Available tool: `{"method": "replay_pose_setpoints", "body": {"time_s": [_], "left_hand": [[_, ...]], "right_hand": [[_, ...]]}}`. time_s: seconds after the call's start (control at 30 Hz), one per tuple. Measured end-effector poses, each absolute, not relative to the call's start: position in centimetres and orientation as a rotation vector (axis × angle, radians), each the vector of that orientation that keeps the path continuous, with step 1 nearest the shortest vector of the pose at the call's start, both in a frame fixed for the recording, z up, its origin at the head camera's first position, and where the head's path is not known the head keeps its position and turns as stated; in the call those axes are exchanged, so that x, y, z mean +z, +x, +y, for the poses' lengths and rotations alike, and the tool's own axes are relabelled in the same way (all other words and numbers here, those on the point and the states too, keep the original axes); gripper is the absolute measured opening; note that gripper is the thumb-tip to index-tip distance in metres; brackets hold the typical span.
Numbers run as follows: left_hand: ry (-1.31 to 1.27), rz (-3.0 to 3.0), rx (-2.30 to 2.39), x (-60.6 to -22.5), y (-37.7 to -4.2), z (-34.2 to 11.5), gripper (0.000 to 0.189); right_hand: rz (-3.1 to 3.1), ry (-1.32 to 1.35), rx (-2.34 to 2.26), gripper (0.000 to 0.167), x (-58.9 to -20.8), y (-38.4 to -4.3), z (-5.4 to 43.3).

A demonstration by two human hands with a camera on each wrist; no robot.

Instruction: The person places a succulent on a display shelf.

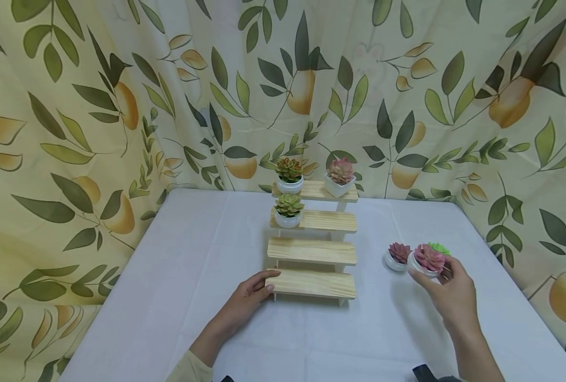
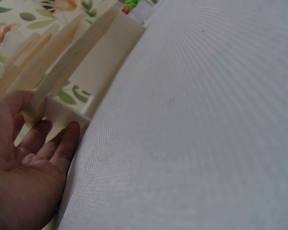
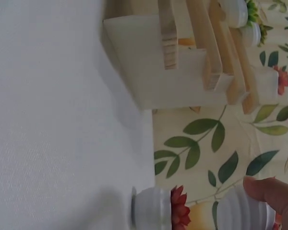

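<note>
As the left hand (image 1: 243, 301) pinches the left end of the lowest shelf (image 1: 311, 283) on a four-tier wooden stand (image 1: 311, 250), white worktop (image 1: 206, 249) spreads wide to the left edge, while the right hand (image 1: 455, 294) grips one raised pink potted succulent (image 1: 427, 260) to the stand's right. Beside that are one dark red succulent (image 1: 399, 255) and one half-hidden green plant (image 1: 439, 248); farther back, three potted succulents (image 1: 289, 210) stand on the upper two tiers before a leaf-printed curtain (image 1: 264, 132).

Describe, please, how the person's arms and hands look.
The bare left hand and bare right hand wear no gloves or visible rings. A pale beige cloth sleeve covers part of the left arm. A black, blocky piece of unclear purpose shows beside the right arm.
</note>
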State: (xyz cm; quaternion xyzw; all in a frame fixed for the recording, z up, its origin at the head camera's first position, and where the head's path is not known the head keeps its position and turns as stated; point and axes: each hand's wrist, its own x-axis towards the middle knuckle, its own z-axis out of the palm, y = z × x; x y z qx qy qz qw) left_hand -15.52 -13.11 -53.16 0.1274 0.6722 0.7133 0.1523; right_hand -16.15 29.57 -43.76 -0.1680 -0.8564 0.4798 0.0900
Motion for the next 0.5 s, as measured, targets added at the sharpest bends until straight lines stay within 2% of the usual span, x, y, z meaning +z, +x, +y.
{"method": "replay_pose_setpoints", "body": {"time_s": [0.23,0.5], "left_hand": [[0.370,1.932,2.040,-53.2,-15.5,-13.2,0.041],[0.373,1.933,2.039,-53.2,-15.5,-13.2,0.042]], "right_hand": [[-2.514,-0.408,1.428,0.085,-43.4,-16.2,28.4],[-2.514,-0.365,1.428,0.086,-43.1,-16.7,27.0]]}}
